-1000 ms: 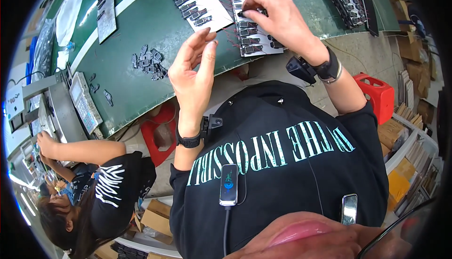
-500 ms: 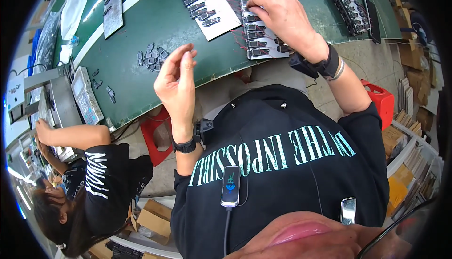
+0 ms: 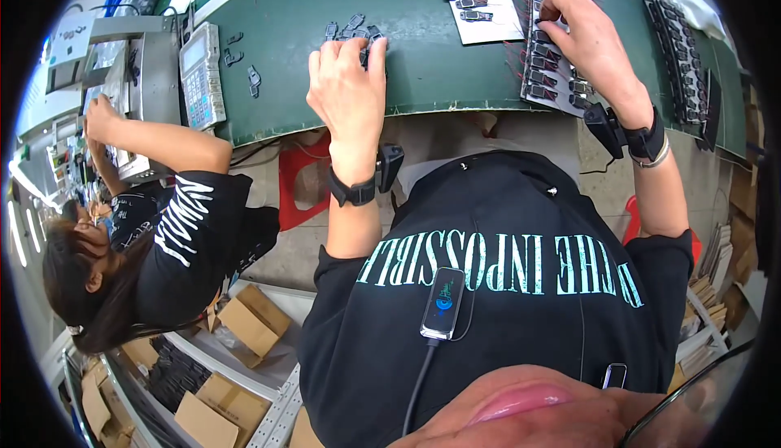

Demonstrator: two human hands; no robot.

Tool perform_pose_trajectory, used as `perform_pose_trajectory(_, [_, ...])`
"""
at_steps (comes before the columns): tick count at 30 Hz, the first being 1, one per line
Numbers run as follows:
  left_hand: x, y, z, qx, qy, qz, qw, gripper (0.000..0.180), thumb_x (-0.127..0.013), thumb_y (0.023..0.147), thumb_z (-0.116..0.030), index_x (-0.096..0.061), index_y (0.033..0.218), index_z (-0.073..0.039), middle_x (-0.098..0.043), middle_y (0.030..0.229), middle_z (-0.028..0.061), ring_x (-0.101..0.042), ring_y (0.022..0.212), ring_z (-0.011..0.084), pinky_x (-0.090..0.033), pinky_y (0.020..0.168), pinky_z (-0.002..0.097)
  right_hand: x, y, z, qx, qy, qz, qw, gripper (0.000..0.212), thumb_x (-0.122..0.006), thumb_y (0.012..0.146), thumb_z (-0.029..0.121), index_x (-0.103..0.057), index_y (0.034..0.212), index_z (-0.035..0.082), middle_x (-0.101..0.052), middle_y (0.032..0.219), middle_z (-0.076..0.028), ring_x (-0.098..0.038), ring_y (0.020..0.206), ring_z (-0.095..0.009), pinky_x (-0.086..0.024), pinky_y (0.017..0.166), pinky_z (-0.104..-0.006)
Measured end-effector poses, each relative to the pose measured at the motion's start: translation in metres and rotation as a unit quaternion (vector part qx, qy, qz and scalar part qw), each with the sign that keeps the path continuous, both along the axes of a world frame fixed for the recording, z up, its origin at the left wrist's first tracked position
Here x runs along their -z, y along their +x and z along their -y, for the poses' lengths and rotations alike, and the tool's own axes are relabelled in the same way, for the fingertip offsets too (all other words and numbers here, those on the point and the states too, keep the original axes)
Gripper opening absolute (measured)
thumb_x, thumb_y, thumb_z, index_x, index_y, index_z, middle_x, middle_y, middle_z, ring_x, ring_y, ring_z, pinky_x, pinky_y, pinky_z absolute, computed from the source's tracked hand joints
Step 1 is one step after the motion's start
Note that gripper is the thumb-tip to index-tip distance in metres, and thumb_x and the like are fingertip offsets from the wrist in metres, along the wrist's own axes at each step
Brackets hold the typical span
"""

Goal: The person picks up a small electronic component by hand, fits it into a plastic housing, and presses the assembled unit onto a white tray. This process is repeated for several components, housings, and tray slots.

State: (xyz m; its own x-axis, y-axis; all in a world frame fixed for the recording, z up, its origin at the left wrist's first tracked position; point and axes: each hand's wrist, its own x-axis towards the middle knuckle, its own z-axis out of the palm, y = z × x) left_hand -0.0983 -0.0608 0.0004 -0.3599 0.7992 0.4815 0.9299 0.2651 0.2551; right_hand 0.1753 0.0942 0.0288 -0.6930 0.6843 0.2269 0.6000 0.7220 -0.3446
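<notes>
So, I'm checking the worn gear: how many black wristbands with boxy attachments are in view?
2: one black wristband on the wrist behind the person's left hand, another behind the right hand. Others may be hidden from this view.

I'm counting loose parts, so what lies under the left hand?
Just beyond the left hand, small dark parts lie clustered on the green table. Whatever sits directly beneath the hand is covered, so those parts can't be fully counted.
</notes>
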Motion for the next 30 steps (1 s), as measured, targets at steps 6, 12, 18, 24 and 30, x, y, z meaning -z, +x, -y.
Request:
perform_pose_trajectory(6, [0.005, 0.005, -0.014, 0.018, -0.043, -0.028, 0.999, 0.016, -0.078, 0.081, -0.024, -0.074, 0.088, -0.010, -0.064, 0.090, 0.0040, -0.060, 0.091, 0.0250, -0.054, 0.072, 0.0375, -0.021, 0.012, 0.013, 0.088, -0.127, -0.108, 0.982, 0.018, -0.064, 0.092, 0.009, -0.062, 0.108, 0.001, -0.064, 0.093, -0.005, -0.061, 0.086, -0.016, -0.048, 0.080, -0.0294])
perform_pose_trajectory(12, [0.007, 0.016, -0.013, 0.100, -0.032, 0.000, 0.995, 0.018, -0.078, 0.081, -0.021, -0.073, 0.095, -0.011, -0.064, 0.091, 0.0040, -0.060, 0.090, 0.0249, -0.054, 0.073, 0.0377, -0.033, 0.033, 0.037, 0.090, -0.311, -0.311, 0.893, 0.020, -0.062, 0.097, 0.011, -0.062, 0.114, 0.001, -0.065, 0.097, -0.001, -0.059, 0.090, -0.006, -0.048, 0.079, -0.0238])
perform_pose_trajectory(18, [0.002, 0.020, -0.015, 0.156, -0.040, 0.026, 0.987, 0.023, -0.076, 0.082, -0.020, -0.073, 0.103, -0.012, -0.064, 0.091, 0.0038, -0.061, 0.091, 0.0243, -0.053, 0.074, 0.0371, -0.028, 0.047, 0.058, 0.080, -0.433, -0.355, 0.824, 0.018, -0.063, 0.097, 0.010, -0.063, 0.113, 0.001, -0.067, 0.100, -0.003, -0.062, 0.090, -0.008, -0.049, 0.081, -0.0237])
perform_pose_trajectory(24, [-0.001, 0.016, -0.025, 0.222, -0.072, 0.033, 0.972, 0.023, -0.076, 0.082, -0.019, -0.073, 0.104, -0.012, -0.065, 0.093, 0.0040, -0.061, 0.090, 0.0239, -0.053, 0.075, 0.0357, -0.019, 0.043, 0.067, 0.088, -0.471, -0.420, 0.771, 0.018, -0.065, 0.096, 0.009, -0.064, 0.112, 0.002, -0.067, 0.095, -0.002, -0.064, 0.083, -0.008, -0.051, 0.080, -0.0236])
perform_pose_trajectory(30, [0.000, 0.016, -0.039, 0.286, -0.063, -0.019, 0.956, 0.024, -0.075, 0.083, -0.018, -0.072, 0.105, -0.009, -0.066, 0.095, 0.0045, -0.062, 0.089, 0.0241, -0.054, 0.074, 0.0359, -0.016, 0.047, 0.063, 0.072, -0.459, -0.414, 0.783, 0.017, -0.066, 0.095, 0.010, -0.065, 0.109, 0.001, -0.066, 0.093, -0.002, -0.064, 0.080, -0.009, -0.052, 0.078, -0.0239])
